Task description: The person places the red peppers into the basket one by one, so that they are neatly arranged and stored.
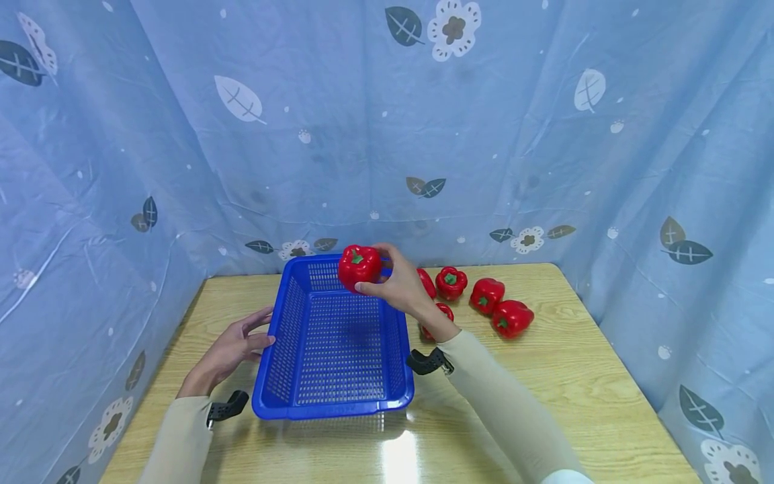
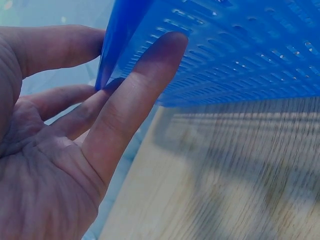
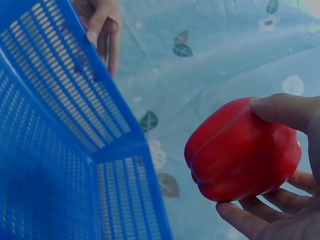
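A red bell pepper with a green stem is held in my right hand, above the far end of the blue plastic basket. In the right wrist view the thumb lies on top of the pepper and the fingers support it from below. My left hand holds the basket's left rim, its fingers at the outer side of the wall in the left wrist view. The perforated basket floor shows no pepper on it.
Several more red bell peppers lie on the wooden table to the right of the basket, some partly hidden by my right arm. A blue patterned curtain stands behind the table and along both sides.
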